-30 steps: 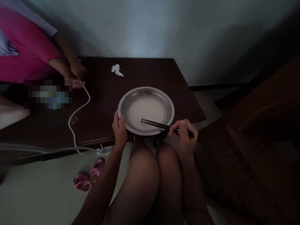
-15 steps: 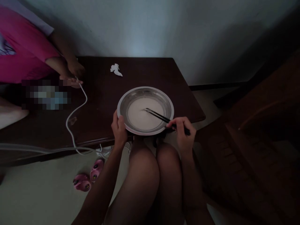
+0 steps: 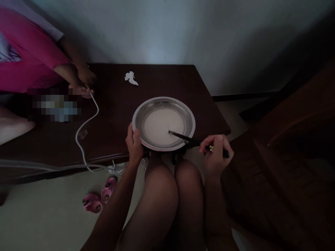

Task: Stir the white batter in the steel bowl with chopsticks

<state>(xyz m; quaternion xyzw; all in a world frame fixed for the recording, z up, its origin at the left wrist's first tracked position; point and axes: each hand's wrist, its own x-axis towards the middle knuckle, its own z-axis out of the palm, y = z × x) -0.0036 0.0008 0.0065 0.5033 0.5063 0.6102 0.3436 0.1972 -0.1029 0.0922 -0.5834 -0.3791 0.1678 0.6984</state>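
Note:
A round metal basin (image 3: 192, 111) with a pale rim stands at the near edge of the dark wooden bench, above my knees. Whitish liquid (image 3: 161, 123) covers its bottom. My left hand (image 3: 134, 141) grips the basin's left side, thumb over the rim. Black chopsticks (image 3: 190, 139) with a gold mark are held in my closed right hand (image 3: 217, 155), just off the basin's lower right. They slant over the rim, and their tips touch or hover at the liquid's surface; I cannot tell which.
A crumpled white tissue (image 3: 131, 78) lies on the bench (image 3: 110, 78). At left, a person in a pink top (image 3: 34, 52) holds a white cable (image 3: 86, 122) that hangs over the edge. Pink clogs (image 3: 92, 203) sit on the floor. Dark wooden furniture (image 3: 277, 164) stands right.
My right hand has moved right and slightly down, drawing the chopstick tips from the middle of the liquid toward its lower right. My left hand keeps its grip on the basin.

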